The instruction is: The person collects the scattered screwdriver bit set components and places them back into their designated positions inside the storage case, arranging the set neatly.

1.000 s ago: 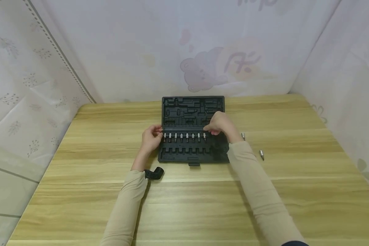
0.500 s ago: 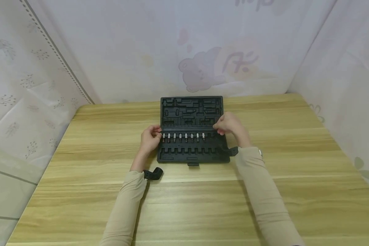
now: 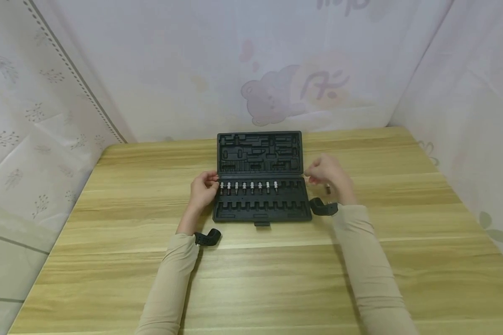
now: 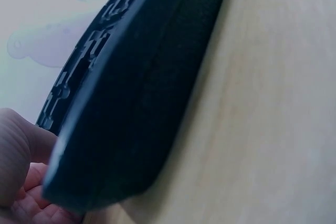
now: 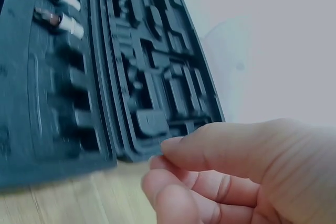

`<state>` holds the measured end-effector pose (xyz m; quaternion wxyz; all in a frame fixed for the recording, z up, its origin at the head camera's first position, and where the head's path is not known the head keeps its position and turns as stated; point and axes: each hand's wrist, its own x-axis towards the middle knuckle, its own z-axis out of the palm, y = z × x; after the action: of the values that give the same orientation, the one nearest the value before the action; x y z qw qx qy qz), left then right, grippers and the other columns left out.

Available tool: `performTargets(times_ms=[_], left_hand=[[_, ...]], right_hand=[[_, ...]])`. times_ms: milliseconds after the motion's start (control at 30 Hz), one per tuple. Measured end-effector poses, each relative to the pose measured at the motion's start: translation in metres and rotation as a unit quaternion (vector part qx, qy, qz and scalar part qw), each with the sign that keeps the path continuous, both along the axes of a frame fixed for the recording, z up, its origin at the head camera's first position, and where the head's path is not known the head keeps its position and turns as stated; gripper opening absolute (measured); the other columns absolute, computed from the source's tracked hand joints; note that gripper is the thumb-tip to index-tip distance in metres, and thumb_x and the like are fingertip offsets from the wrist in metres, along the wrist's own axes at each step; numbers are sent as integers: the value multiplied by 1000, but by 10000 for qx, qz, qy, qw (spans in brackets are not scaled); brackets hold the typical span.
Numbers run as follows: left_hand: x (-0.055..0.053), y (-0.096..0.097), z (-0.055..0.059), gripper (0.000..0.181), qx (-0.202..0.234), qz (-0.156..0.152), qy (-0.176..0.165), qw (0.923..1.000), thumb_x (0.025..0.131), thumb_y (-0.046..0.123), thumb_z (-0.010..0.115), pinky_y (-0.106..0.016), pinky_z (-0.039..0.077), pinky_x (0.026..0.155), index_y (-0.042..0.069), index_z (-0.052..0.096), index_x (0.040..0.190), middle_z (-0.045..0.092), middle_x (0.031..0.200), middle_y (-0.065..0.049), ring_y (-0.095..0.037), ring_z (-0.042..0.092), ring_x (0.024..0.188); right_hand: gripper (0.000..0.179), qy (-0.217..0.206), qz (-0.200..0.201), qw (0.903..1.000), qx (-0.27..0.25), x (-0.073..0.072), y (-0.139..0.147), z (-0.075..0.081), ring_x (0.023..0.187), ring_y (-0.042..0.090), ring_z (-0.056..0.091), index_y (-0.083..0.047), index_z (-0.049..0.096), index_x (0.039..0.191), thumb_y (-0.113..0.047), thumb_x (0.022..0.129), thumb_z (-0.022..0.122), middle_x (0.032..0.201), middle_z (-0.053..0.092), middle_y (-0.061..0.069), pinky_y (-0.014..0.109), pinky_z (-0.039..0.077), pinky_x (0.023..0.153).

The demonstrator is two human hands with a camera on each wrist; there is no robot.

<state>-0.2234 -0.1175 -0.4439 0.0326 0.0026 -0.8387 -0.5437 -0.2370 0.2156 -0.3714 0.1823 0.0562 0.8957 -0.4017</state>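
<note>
A black bit socket case (image 3: 261,199) lies unfolded on the wooden table. In the head view, a row of silver bit sockets (image 3: 252,187) fills the left part of its upper slots; the slots at the right end are bare. My left hand (image 3: 203,190) holds the left edge of the case near the hinge; the left wrist view shows its thumb and fingers around that corner. Just off the right edge hovers my right hand (image 3: 324,171). Its fingers (image 5: 191,153) are loosely bent, with nothing visible between them.
Another bit socket (image 3: 328,188) lies on the table, partly covered by the right hand. Black camera mounts (image 3: 209,237) sit at both wrists. The case's latch (image 3: 261,224) points toward the front. A patterned curtain (image 3: 184,70) hangs behind the table.
My right hand has moved right, from above the case's slots to beyond its right edge. The left hand stays at the left edge, and the row of bit sockets looks the same.
</note>
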Motion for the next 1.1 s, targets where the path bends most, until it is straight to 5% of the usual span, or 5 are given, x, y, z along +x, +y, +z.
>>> performTargets(times_ms=[767, 1100], left_hand=[[0, 0, -1, 32, -50, 10, 105, 9999, 84, -8, 53, -34, 47, 79, -9, 58, 116, 63, 102, -22, -31, 58, 92], [-1, -1, -2, 32, -37, 1, 129, 9999, 84, -7, 53, -34, 46, 79, -9, 59, 115, 62, 102, -22, -31, 58, 92]], right_hand=[[28, 19, -218, 9963, 826, 21, 42, -4, 66, 16, 54, 8, 65, 98, -16, 85, 60, 72, 64, 7, 29, 43, 62], [23, -121, -523, 9956, 773, 22, 47, -11, 59, 13, 51, 7, 66, 87, -15, 81, 66, 62, 62, 2, 29, 41, 59]])
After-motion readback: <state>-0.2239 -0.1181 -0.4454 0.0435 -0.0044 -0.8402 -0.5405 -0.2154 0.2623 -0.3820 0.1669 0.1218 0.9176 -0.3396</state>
